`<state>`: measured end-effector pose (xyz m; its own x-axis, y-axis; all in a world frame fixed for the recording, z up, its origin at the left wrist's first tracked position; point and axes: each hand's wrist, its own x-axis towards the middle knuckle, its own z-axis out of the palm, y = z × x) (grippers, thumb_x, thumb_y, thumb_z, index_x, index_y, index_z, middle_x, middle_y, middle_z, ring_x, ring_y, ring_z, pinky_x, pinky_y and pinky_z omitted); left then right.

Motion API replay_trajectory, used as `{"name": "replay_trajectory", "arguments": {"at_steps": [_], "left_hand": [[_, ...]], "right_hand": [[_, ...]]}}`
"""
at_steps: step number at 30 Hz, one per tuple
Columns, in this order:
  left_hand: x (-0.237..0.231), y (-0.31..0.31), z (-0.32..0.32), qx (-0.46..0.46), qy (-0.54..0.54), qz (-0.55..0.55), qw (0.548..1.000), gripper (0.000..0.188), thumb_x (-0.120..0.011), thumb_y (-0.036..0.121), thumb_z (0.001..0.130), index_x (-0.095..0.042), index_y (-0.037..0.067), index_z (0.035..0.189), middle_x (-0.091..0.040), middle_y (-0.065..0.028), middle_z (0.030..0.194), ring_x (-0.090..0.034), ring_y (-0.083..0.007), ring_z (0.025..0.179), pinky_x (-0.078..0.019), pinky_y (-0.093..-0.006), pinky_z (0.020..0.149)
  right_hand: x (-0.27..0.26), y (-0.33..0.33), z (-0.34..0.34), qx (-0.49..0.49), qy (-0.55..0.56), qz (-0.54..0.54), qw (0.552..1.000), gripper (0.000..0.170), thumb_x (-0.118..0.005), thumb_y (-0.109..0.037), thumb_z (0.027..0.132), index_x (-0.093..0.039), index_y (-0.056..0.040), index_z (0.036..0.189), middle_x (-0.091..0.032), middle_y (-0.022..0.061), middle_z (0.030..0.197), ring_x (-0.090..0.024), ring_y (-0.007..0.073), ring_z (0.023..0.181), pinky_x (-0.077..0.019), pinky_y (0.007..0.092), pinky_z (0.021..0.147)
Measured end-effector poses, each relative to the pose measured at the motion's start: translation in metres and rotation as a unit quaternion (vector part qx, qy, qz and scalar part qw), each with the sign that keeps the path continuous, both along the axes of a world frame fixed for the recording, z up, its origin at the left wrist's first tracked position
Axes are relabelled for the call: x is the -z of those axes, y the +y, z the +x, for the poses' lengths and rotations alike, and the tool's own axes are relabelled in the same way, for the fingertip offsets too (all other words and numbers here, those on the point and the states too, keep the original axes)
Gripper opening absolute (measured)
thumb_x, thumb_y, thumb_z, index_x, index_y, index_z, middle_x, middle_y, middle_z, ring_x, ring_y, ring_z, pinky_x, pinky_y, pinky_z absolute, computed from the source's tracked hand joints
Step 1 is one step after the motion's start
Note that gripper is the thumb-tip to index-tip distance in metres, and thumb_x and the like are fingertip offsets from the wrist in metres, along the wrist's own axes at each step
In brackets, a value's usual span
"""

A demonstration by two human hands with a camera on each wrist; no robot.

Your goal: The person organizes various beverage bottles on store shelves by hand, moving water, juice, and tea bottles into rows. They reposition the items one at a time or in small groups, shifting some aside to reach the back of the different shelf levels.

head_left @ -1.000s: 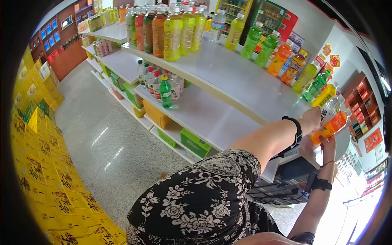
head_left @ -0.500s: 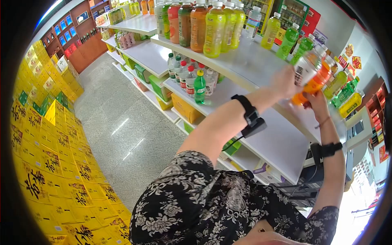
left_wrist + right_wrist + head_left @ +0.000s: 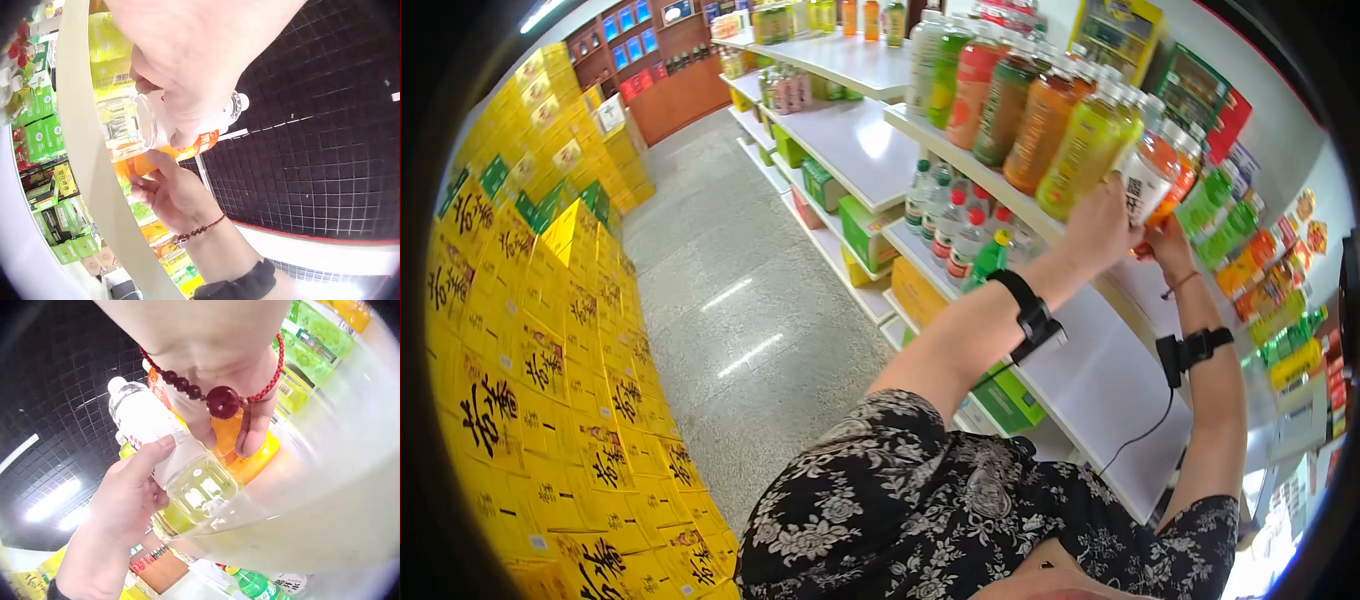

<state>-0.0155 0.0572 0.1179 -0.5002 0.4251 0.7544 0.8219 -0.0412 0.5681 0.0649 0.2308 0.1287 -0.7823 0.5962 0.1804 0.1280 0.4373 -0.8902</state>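
Observation:
My left hand [image 3: 1105,220] grips a clear plastic bottle with a white label [image 3: 1148,180], thumb across the label in the right wrist view. Right beside it, my right hand [image 3: 1170,250], with a red beaded bracelet, holds an orange drink bottle [image 3: 231,437]. Both bottles stand side by side at the upper shelf [image 3: 1025,205], caps up, next to a yellow-green drink bottle [image 3: 1068,160] at the end of a grouped row. The clear bottle's base [image 3: 203,487] is close over the shelf edge in the right wrist view.
Green, orange and yellow bottles [image 3: 1240,235] line the shelf's far side to the right. On the lower shelf stand red-capped water bottles [image 3: 950,225] and a green bottle [image 3: 990,258]. Stacked yellow boxes [image 3: 550,400] flank the aisle floor [image 3: 730,260] on the left.
Both hands have carried the clear and orange bottles leftward along the upper shelf, from its right end to the grouped bottles. The head view has also turned left.

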Motion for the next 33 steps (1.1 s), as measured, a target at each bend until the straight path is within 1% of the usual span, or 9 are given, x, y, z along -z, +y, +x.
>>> {"name": "replay_trajectory", "arguments": {"at_steps": [7, 11, 14, 19, 23, 25, 28, 29, 33], "left_hand": [[0.021, -0.003, 0.004, -0.055, 0.069, 0.031, 0.996, 0.098, -0.076, 0.014, 0.068, -0.014, -0.013, 0.139, -0.047, -0.0273, 0.112, -0.05, -0.0401, 0.098, -0.0451, -0.0418, 0.084], [0.018, -0.008, 0.003, -0.05, 0.069, 0.059, 0.995, 0.094, -0.075, 0.012, 0.069, -0.017, -0.012, 0.139, -0.044, -0.028, 0.117, -0.049, -0.0418, 0.101, -0.0433, -0.0421, 0.088], [0.018, -0.011, 0.001, -0.093, 0.106, 0.049, 0.989, 0.095, -0.074, 0.019, 0.071, -0.017, -0.011, 0.14, -0.043, -0.0252, 0.12, -0.049, -0.0375, 0.103, -0.0456, -0.0384, 0.087], [0.022, -0.006, 0.0, -0.188, 0.114, 0.012, 0.976, 0.093, -0.073, 0.022, 0.072, -0.019, -0.01, 0.141, -0.042, -0.0226, 0.124, -0.05, -0.034, 0.103, -0.0452, -0.0348, 0.088], [0.022, -0.009, 0.004, -0.2, 0.107, -0.028, 0.974, 0.089, -0.071, 0.019, 0.073, -0.02, -0.011, 0.14, -0.041, -0.0223, 0.126, -0.049, -0.0335, 0.104, -0.0444, -0.034, 0.088], [0.024, -0.006, 0.004, -0.159, 0.062, -0.037, 0.985, 0.084, -0.068, 0.011, 0.075, -0.019, -0.01, 0.14, -0.035, -0.0272, 0.127, -0.044, -0.0409, 0.11, -0.0386, -0.0409, 0.096], [0.026, -0.014, 0.017, -0.194, 0.127, -0.003, 0.973, 0.084, -0.069, 0.009, 0.075, -0.018, -0.009, 0.14, -0.035, -0.0282, 0.126, -0.044, -0.0421, 0.111, -0.0384, -0.0421, 0.096], [0.029, -0.018, 0.022, -0.163, 0.096, -0.02, 0.982, 0.085, -0.069, 0.008, 0.074, -0.018, -0.009, 0.14, -0.035, -0.0293, 0.126, -0.042, -0.043, 0.114, -0.0371, -0.0426, 0.099], [0.044, -0.042, 0.062, -0.102, 0.07, -0.019, 0.992, 0.082, -0.069, 0.009, 0.074, -0.022, -0.009, 0.138, -0.035, -0.0282, 0.128, -0.041, -0.043, 0.119, -0.0369, -0.0419, 0.101]], "right_hand": [[-0.011, -0.012, -0.016, -0.031, -0.012, -0.011, 0.999, 0.027, -0.055, -0.004, 0.085, -0.047, -0.001, 0.11, -0.06, 0.0071, 0.091, -0.061, 0.0127, 0.06, -0.0522, 0.0247, 0.049], [-0.011, -0.018, -0.025, -0.037, 0.006, -0.027, 0.999, 0.029, -0.053, -0.002, 0.084, -0.047, -0.0014, 0.113, -0.061, 0.0066, 0.091, -0.061, 0.0117, 0.06, -0.0511, 0.0229, 0.05], [-0.007, -0.014, -0.032, -0.057, 0.016, -0.043, 0.997, 0.029, -0.052, -0.001, 0.084, -0.047, -0.0017, 0.113, -0.061, 0.0067, 0.092, -0.061, 0.012, 0.061, -0.0503, 0.0227, 0.049], [-0.006, -0.014, -0.042, -0.103, 0.034, -0.081, 0.991, 0.032, -0.053, -0.001, 0.083, -0.047, -0.0021, 0.115, -0.061, 0.0065, 0.097, -0.062, 0.014, 0.068, -0.0516, 0.0249, 0.054], [-0.006, -0.012, -0.036, -0.135, -0.005, -0.077, 0.988, 0.04, -0.056, -0.001, 0.081, -0.046, -0.0026, 0.119, -0.058, 0.0085, 0.108, -0.063, 0.0161, 0.078, -0.0532, 0.0282, 0.062], [-0.016, -0.032, -0.019, -0.132, -0.02, -0.068, 0.989, 0.056, -0.059, -0.003, 0.079, -0.04, -0.002, 0.132, -0.053, 0.0128, 0.123, -0.063, 0.018, 0.087, -0.0534, 0.0309, 0.066], [0.002, -0.024, -0.003, -0.07, 0.002, -0.042, 0.997, 0.067, -0.06, -0.005, 0.079, -0.033, -0.0035, 0.141, -0.049, 0.0155, 0.132, -0.063, 0.0182, 0.089, -0.0529, 0.0309, 0.067], [0.002, -0.025, 0.01, -0.083, -0.002, -0.028, 0.996, 0.073, -0.061, -0.009, 0.079, -0.029, -0.0037, 0.144, -0.044, 0.0171, 0.137, -0.063, 0.0173, 0.088, -0.052, 0.0305, 0.067], [-0.006, -0.052, 0.079, -0.094, -0.016, 0.06, 0.994, 0.066, -0.059, -0.007, 0.082, -0.033, -0.0008, 0.141, -0.047, 0.0164, 0.135, -0.062, 0.0157, 0.087, -0.051, 0.0282, 0.068]]}}
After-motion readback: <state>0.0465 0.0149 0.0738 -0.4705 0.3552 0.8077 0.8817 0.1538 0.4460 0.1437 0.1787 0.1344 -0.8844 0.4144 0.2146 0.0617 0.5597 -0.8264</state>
